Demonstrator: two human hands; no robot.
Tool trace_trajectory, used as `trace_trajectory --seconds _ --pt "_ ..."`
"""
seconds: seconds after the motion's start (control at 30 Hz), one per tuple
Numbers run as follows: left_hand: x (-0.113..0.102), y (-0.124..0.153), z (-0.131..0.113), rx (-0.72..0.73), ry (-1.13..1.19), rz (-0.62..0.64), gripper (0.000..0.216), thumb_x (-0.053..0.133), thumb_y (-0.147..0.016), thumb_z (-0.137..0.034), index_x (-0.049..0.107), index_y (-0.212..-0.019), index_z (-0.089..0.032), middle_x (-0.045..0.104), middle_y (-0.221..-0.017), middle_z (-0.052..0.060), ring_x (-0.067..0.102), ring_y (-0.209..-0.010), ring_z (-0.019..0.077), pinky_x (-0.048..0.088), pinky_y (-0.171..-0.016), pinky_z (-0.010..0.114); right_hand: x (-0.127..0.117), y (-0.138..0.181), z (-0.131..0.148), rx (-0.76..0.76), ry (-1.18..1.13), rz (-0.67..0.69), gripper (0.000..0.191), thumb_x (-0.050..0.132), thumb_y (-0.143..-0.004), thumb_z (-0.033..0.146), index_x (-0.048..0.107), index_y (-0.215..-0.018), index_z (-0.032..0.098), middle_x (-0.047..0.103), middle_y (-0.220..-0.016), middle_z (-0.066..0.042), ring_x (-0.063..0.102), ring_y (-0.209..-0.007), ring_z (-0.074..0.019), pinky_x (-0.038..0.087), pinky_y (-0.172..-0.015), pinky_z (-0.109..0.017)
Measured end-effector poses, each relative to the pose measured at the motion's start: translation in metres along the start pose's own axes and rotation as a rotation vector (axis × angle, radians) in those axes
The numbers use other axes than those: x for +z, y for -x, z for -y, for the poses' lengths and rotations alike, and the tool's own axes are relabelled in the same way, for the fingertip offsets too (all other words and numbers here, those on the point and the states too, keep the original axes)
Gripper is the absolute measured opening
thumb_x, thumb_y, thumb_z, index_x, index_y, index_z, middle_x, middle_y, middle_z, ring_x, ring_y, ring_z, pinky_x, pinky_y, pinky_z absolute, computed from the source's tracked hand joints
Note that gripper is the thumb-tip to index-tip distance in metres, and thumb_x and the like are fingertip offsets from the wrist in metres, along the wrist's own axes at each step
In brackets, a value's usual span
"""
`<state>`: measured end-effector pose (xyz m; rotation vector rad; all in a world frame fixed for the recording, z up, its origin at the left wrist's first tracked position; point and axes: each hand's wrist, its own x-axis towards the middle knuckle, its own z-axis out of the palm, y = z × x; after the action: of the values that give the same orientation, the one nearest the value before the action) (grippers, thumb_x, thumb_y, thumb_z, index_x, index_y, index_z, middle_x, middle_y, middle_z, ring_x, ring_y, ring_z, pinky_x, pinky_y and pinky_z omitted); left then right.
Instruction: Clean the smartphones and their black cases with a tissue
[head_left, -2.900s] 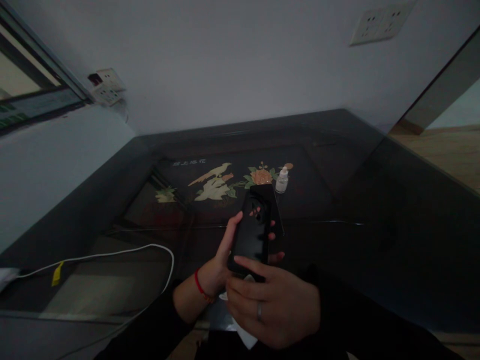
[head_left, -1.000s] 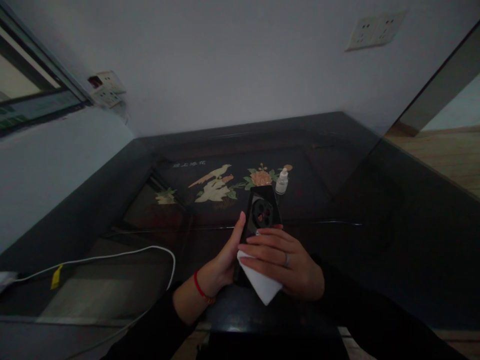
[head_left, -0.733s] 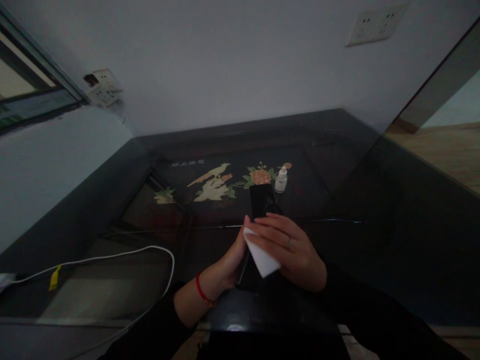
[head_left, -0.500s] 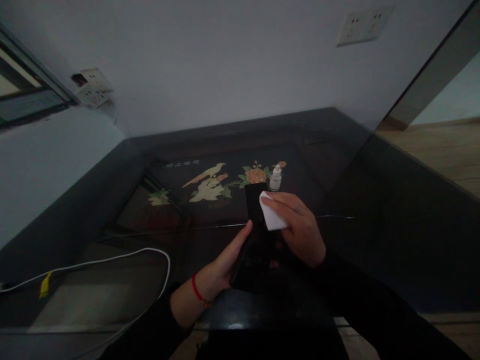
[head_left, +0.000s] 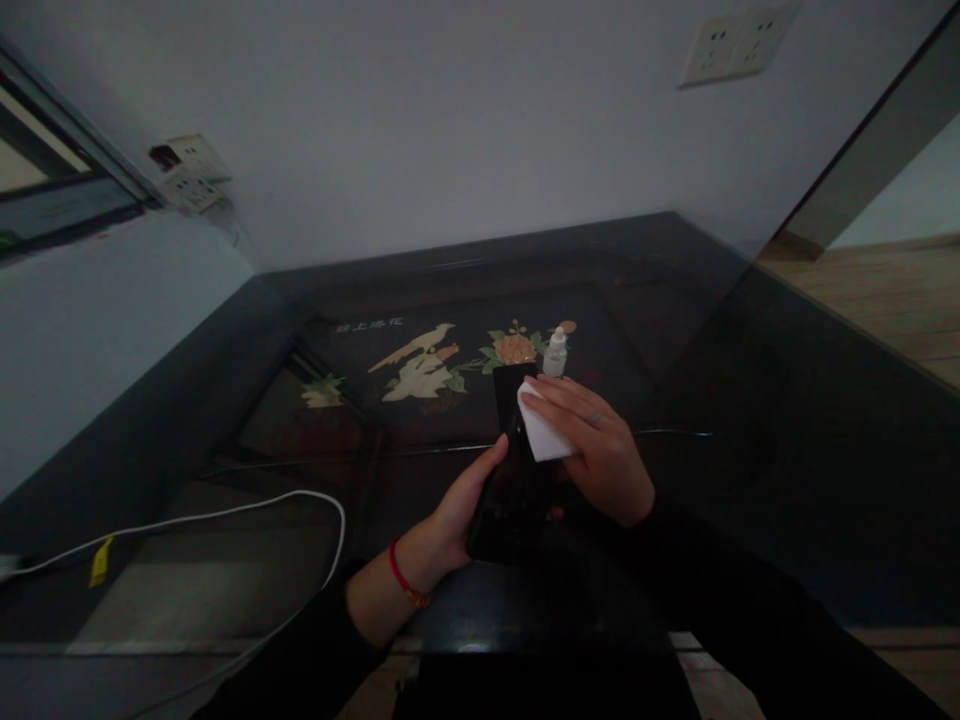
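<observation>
The black phone [head_left: 514,480] is held above the dark table [head_left: 750,420], its long axis running away from the person and its far end pointing toward the small white bottle [head_left: 555,352], whose contents cannot be made out. The left hand [head_left: 450,515] cradles its near end from the left, grip closed around the edge, thumb up along the side. The right hand [head_left: 600,455] reaches in palm down, fingers pinching a folded white cloth [head_left: 541,432] against the phone's far end.

I see a dark counter [head_left: 735,420] with a small bottle [head_left: 555,353] standing on it and, well left of the bottle, a white cable [head_left: 225,512].
</observation>
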<state>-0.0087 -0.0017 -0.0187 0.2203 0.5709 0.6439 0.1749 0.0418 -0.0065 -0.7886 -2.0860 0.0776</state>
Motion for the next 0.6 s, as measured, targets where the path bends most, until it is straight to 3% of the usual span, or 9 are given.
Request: trace_trajectory --seconds 0.13,0.43,0.6 --pt "0.002 -0.002 0.002 -0.012 0.006 0.033 0.056 0.047 -0.09 -0.052 0.057 -0.127 -0.011 0.071 -0.107 0.014 0.071 -0.077 0.023 0.051 -0.07 0.033 0.0 0.0 -0.002 0.064 0.04 -0.03 0.06 0.038 -0.079 -0.005 0.053 -0.132 0.018 0.059 -0.133 -0.011 0.05 -0.128 -0.0226 0.044 -0.106 -0.05" --pt "0.007 -0.012 0.0 0.231 0.137 -0.105 0.058 0.042 -0.089 -0.059 0.064 -0.118 -0.013 0.072 -0.088 0.011 0.068 -0.083 0.0209 0.05 -0.08 0.03 0.012 0.003 0.024 -0.313 -0.004 0.145 0.043 0.04 -0.087 0.001 0.056 -0.126 0.008 0.062 -0.13 -0.012 0.047 -0.132 -0.0233 0.039 -0.111 -0.05" --pt "0.015 -0.008 -0.007 0.277 0.167 -0.096 0.061 0.037 -0.09 -0.06 0.06 -0.123 -0.013 0.072 -0.092 0.01 0.067 -0.086 0.0211 0.049 -0.087 0.034 0.0 0.0 0.012 -0.325 -0.012 0.091 0.036 0.045 -0.083 0.001 0.064 -0.113 0.009 0.068 -0.119 -0.012 0.057 -0.122 -0.0245 0.046 -0.104 -0.049"
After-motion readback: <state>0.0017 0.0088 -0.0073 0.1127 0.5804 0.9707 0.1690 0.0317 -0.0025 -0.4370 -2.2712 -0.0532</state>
